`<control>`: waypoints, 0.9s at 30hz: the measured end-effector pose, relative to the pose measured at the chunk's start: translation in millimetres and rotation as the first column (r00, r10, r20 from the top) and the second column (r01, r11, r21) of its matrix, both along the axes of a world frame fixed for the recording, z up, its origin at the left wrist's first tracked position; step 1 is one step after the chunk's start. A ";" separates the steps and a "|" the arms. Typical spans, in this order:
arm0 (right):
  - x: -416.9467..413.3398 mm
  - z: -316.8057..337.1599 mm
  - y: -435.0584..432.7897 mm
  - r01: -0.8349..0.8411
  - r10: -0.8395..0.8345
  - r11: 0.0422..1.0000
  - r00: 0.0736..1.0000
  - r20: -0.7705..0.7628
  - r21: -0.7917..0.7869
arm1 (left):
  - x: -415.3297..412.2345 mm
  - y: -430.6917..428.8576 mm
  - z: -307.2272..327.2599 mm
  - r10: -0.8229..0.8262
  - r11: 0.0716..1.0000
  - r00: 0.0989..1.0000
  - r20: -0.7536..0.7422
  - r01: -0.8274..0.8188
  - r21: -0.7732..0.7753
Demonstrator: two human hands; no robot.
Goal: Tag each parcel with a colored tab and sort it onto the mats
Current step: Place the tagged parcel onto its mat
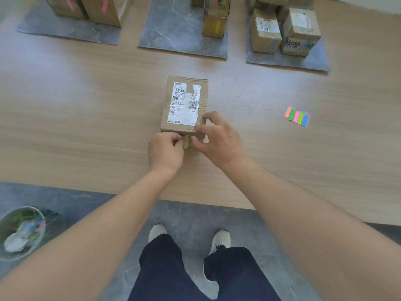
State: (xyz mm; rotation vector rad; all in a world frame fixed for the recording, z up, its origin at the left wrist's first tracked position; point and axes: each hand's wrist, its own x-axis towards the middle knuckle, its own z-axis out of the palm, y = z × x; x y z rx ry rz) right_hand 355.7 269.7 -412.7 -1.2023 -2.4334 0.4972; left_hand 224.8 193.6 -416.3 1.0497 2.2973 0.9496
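Observation:
A brown cardboard parcel (184, 105) with a white shipping label stands in the middle of the wooden table. A yellow-green tab (186, 141) lies against its near side face. My left hand (166, 149) pinches the tab at its left edge. My right hand (217, 136) holds the parcel's near right corner, fingers curled over the top edge and thumb on the front face beside the tab. A pad of coloured tabs (297, 116) lies on the table to the right.
Three grey mats lie along the far side: the left mat (65, 31) holds boxes with pink tabs, the middle mat (171, 33) boxes with green tabs, the right mat (288, 59) boxes with blue tabs. A bin (21, 231) of scraps stands on the floor at left.

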 end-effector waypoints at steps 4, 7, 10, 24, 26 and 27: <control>-3.4 1.0 3.3 -0.009 0.010 1.000 1.000 0.027 -0.024 | 5.0 1.4 -3.4 0.015 1.000 1.000 -0.006 -0.015 0.017; -5.3 0.1 3.9 -0.021 0.023 0.999 0.997 0.071 -0.025 | 5.7 3.0 -4.2 0.010 1.000 0.999 -0.044 -0.010 -0.005; -13.8 -3.8 3.5 0.027 -0.029 0.999 0.997 0.074 0.038 | 6.2 5.7 -4.9 0.024 1.000 0.999 -0.037 -0.024 -0.019; -26.8 -32.5 -3.2 0.139 -0.132 0.956 0.990 -0.046 0.259 | -40.3 -5.7 -9.3 0.336 0.941 0.881 0.333 -0.329 -0.079; -30.2 -40.9 -5.4 0.175 -0.167 0.933 0.985 -0.051 0.313 | -46.2 -0.5 -2.8 0.294 0.945 0.830 0.474 -0.327 -0.013; -32.1 -44.6 -5.5 0.189 -0.182 0.928 0.982 -0.050 0.321 | -47.0 2.9 1.3 0.270 0.944 0.789 0.552 -0.330 0.010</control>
